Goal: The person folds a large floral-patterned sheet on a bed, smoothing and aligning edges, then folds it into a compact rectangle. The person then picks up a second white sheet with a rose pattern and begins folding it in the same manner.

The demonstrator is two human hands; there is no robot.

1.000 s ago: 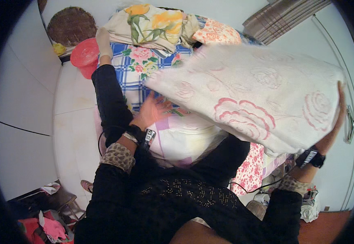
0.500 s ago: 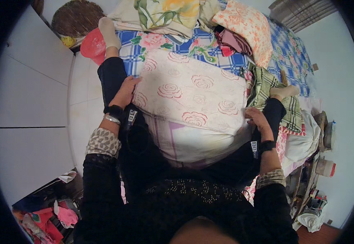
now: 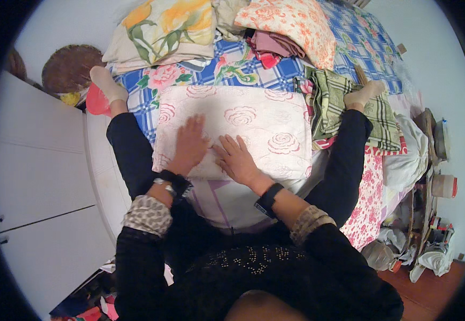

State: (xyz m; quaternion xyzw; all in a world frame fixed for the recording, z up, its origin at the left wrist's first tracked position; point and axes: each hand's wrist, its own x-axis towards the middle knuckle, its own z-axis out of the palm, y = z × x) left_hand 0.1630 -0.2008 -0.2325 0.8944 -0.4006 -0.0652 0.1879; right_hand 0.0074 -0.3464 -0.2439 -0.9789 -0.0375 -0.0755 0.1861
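A folded white cloth with red rose outlines [image 3: 240, 115], perhaps a towel or pillow cover, lies flat on the bed between my legs. My left hand [image 3: 191, 143] rests over its left part, palm down with the fingers extended. Beside it, my right hand [image 3: 237, 159] lies on the middle of the cloth, fingers spread and pointing up and left. The two hands nearly meet at the fingertips and hold nothing. Under the cloth's near edge shows a pale sheet with purple stripes [image 3: 216, 200].
A green plaid cloth [image 3: 331, 104] lies right of the rose cloth. Farther off are a folded yellow-flowered cloth [image 3: 163, 32], an orange-patterned pillow [image 3: 296, 27] and a blue plaid bedsheet [image 3: 131, 83]. A red basin [image 3: 97, 101] stands by my left foot; white cabinets [image 3: 45, 171] line the left.
Both hands have left the cloth's side edges and come inward onto its top. The cloth now lies straighter and flatter. The view has shifted, with the surroundings at a different angle.
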